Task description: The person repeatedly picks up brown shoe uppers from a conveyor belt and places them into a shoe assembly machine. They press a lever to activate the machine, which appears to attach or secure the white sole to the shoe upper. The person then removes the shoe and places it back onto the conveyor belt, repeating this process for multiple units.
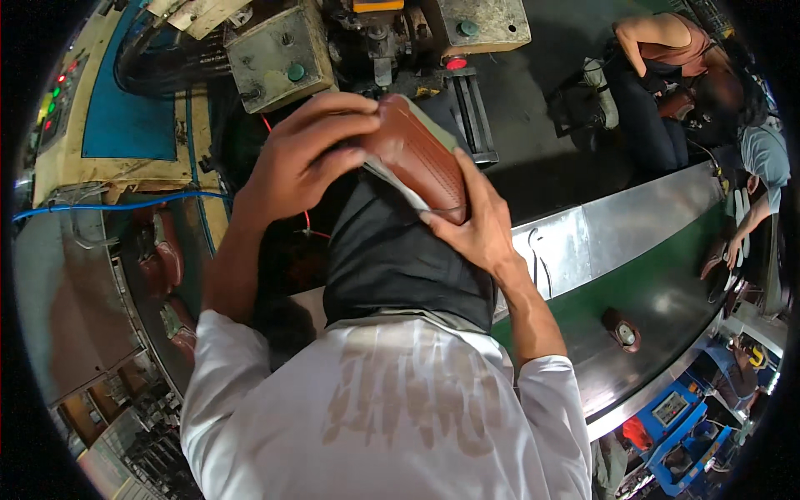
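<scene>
Brown shoe (418, 160) has edges gripped by right hand (482, 225); left hand (304, 154) half-open, hold unclear.

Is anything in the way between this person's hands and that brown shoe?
Nothing visible. The right hand grips the brown shoe directly at its lower end; the left hand has its fingers right at the upper end, though blur leaves their contact unclear.
</scene>
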{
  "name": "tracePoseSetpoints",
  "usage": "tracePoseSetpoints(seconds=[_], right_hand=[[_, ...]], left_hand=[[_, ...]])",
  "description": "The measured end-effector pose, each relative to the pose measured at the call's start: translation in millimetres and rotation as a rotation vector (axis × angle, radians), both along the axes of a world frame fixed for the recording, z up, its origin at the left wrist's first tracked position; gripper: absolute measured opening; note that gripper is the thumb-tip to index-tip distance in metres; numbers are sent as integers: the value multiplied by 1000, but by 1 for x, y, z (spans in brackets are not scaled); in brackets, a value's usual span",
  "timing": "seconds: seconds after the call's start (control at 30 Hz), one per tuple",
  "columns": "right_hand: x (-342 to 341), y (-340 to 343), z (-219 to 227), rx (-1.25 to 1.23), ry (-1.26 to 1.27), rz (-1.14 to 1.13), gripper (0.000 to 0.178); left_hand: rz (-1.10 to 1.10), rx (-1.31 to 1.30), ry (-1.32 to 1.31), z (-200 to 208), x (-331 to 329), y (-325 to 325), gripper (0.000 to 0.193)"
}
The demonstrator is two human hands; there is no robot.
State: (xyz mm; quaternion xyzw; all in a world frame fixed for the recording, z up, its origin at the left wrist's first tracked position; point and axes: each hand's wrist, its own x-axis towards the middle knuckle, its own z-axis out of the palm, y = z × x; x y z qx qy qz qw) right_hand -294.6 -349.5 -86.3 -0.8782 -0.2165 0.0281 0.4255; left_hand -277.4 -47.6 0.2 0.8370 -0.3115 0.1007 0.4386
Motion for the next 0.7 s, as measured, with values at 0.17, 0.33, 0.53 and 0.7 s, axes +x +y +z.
tracePoseSetpoints(seconds=[0.17, 0.33, 0.53, 0.7], right_hand=[[14, -1, -37, 60, -407, 110, 113], [-8, 1, -71, 51, -325, 111, 119], [-12, -3, -82, 46, -313, 89, 121], [3, 1, -53, 101, -96, 48, 115]], left_hand=[[22, -523, 576, -26, -25, -33, 103], [125, -529, 601, -51, -52, -44, 81], [249, -482, 567, -57, -53, -56, 65], [162, -587, 721, -57, -24, -48, 74]])
